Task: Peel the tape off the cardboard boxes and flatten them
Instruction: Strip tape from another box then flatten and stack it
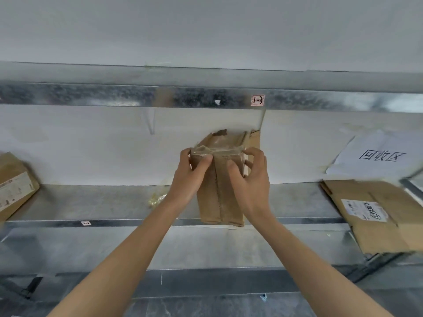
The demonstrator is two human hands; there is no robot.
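Left hand (191, 170) and right hand (250, 177) both grasp brown cardboard box (219, 197); wrinkled clear tape (216, 150) between fingertips, across top edge.

Metal shelf (91, 202): box (13, 184) left, crumpled tape (158, 199), flattened cardboard (377, 216) right.

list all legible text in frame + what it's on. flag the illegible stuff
"1-3": handwritten on a small tag on the upper shelf beam.
"回收区": on the white sheet at right.
Too blurred to read: the shelf-edge tag; the shipping label on the flattened cardboard; the printed label on the left box.
No text visible on the held box.
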